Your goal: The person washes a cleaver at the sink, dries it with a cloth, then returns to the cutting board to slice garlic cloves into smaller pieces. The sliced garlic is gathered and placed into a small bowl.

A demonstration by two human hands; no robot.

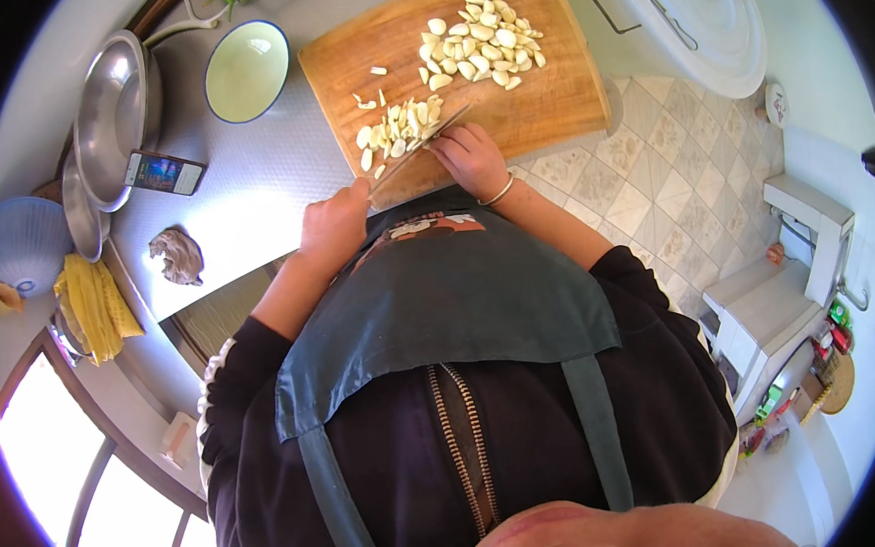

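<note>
My left hand is closed around the handle end of a kitchen knife, whose blade slants up and right over the near part of a wooden cutting board. Bent fingers of my right hand, with a bangle at its wrist, rest right beside the blade; what lies under the fingertips is hidden. Along the blade's far side is a heap of sliced garlic, with a few loose bits left of it. A larger pile of peeled garlic cloves covers the board's far right part.
Left of the board stands an enamel bowl. Farther left are a metal basin, a smartphone and a crumpled cloth. Yellow gloves hang beyond the counter's edge. A large white lidded container is at right, above the tiled floor.
</note>
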